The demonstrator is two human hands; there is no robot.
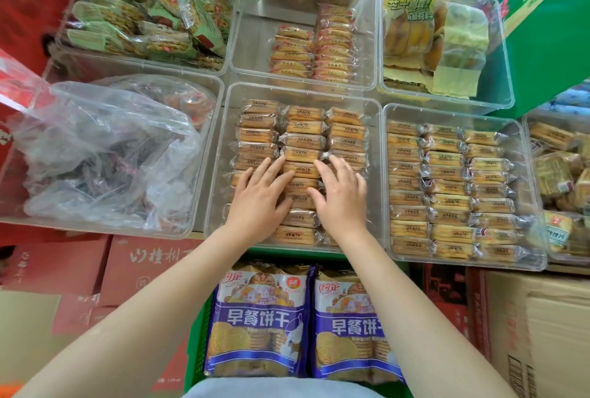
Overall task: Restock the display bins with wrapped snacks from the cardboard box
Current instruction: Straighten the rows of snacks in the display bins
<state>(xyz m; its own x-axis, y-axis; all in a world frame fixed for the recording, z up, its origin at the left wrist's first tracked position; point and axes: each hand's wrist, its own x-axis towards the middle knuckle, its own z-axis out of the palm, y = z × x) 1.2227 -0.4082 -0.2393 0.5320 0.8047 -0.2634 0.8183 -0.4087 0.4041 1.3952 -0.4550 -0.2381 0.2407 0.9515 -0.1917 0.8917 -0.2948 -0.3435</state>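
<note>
A clear plastic display bin (220,155) in the middle holds three rows of wrapped orange-brown biscuit packs (303,126). My left hand (260,198) lies flat on the left and middle rows, fingers spread. My right hand (340,193) rests flat on the middle and right rows, fingers apart. Neither hand holds a pack. A brown cardboard box (539,327) stands at the lower right, its contents hidden.
To the right sits a full bin of the same kind of packs (447,190). On the left, a bin holds a crumpled clear bag (105,155). Behind are bins of green-wrapped (143,21), small orange (313,53) and yellow snacks (424,34). Two purple biscuit bags (258,321) lie below in a green crate.
</note>
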